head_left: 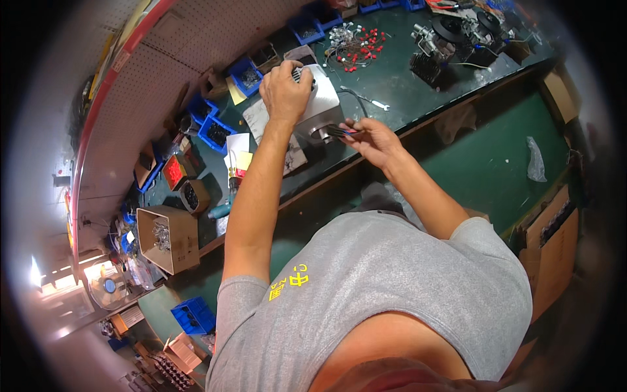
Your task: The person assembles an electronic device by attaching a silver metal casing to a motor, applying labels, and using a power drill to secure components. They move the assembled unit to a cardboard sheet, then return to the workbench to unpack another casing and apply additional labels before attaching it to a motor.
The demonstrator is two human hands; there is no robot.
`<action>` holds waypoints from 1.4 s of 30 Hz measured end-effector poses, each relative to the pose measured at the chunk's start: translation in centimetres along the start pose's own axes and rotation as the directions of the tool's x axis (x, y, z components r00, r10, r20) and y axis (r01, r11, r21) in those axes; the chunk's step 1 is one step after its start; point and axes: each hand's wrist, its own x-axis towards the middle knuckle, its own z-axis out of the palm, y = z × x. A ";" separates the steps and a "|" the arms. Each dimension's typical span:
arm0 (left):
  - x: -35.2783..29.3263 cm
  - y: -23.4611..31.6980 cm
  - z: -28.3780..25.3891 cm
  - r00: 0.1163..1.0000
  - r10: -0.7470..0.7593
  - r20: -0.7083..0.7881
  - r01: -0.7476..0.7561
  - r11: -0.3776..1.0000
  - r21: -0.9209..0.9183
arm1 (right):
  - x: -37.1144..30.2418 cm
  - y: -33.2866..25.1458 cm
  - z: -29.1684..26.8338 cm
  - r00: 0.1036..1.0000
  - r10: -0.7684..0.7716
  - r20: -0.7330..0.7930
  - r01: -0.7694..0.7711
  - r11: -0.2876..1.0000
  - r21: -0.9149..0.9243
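A white box-shaped metal housing with a slotted grille stands on the green workbench. My left hand grips its top left side, fingers curled by the grille. On the side facing me, the housing has a short round collar. A dark bundle of wires with some red and blue strands lies at that collar. My right hand pinches the wires between thumb and fingers, just right of the housing. Whether the wires come out of the collar, I cannot tell.
A wrench and a dark cable lie right of the housing. Behind are red-and-white-tipped wires and blue parts bins. Engine-like assemblies stand far right. A green-handled tool and a cardboard box sit left, near the bench edge.
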 end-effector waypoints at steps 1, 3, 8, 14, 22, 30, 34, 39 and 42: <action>-0.2 0.2 -0.1 1.000 0.005 0.007 -0.005 1.000 -0.003 | -0.3 0.2 -0.7 0.996 -0.090 0.007 0.091 0.994 -0.053; 0.0 0.2 0.0 1.000 -0.006 0.010 0.006 1.000 -0.002 | -0.7 0.3 -1.6 0.975 -0.219 0.019 0.220 0.974 -0.051; -0.1 0.1 0.0 0.999 -0.023 0.043 0.023 1.000 -0.005 | -2.1 1.6 -3.7 0.942 -0.233 0.242 0.216 0.972 0.096; -0.1 0.1 0.4 1.000 0.026 -0.007 -0.026 1.000 -0.006 | 0.2 5.9 -6.1 0.956 -0.153 0.250 0.266 0.808 -0.525; -0.2 0.0 0.4 0.998 0.043 -0.039 -0.042 0.999 0.030 | 3.6 10.2 -4.6 0.976 -0.182 0.120 0.216 0.878 -0.428; -0.4 -0.4 0.2 0.999 0.027 -0.025 -0.026 1.000 0.009 | 5.3 10.5 -4.4 0.986 -0.160 0.046 0.161 0.847 -0.506; -0.4 -0.6 -0.2 0.996 0.091 -0.017 -0.091 0.994 -0.055 | 5.6 6.8 -4.8 0.900 -0.356 0.251 0.348 0.239 -0.907; -0.3 -0.8 -0.1 0.993 0.091 0.073 -0.087 0.994 -0.067 | 5.9 5.9 -4.4 0.777 -0.541 0.323 0.422 0.066 -0.904; -0.3 -0.8 -0.2 0.995 0.081 0.061 -0.077 0.995 -0.067 | 6.4 6.4 -4.3 0.758 -0.602 0.251 0.337 0.033 -0.941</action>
